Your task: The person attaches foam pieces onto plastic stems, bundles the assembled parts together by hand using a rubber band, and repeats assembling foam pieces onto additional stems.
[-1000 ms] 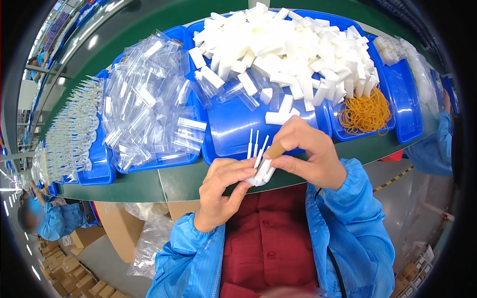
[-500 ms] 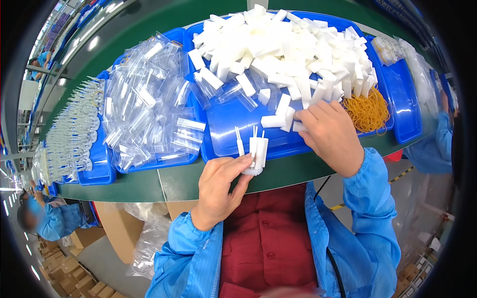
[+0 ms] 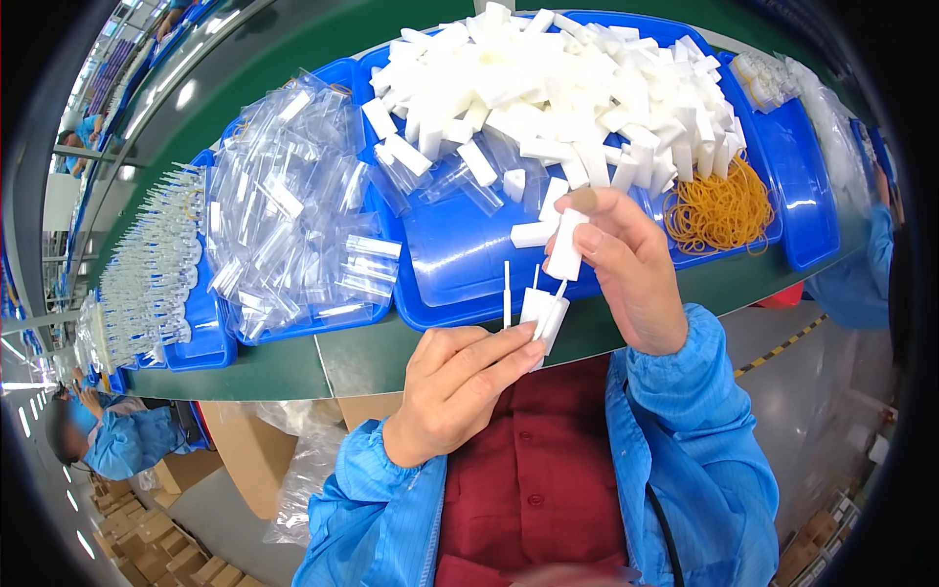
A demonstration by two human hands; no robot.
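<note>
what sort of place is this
Probably a factory assembly or packing workshop: a long green worktop bears blue plastic trays heaped with small white rectangular blocks, another worker in blue clothing is off to the left, and brown cardboard boxes are stacked on the floor.

Cannot see all of the white rectangular blocks with thin pins (image 3: 535, 305), partly covered by the left hand (image 3: 455, 386). Cannot follow the brown cardboard boxes (image 3: 152, 563) past the view's lower edge.
</note>
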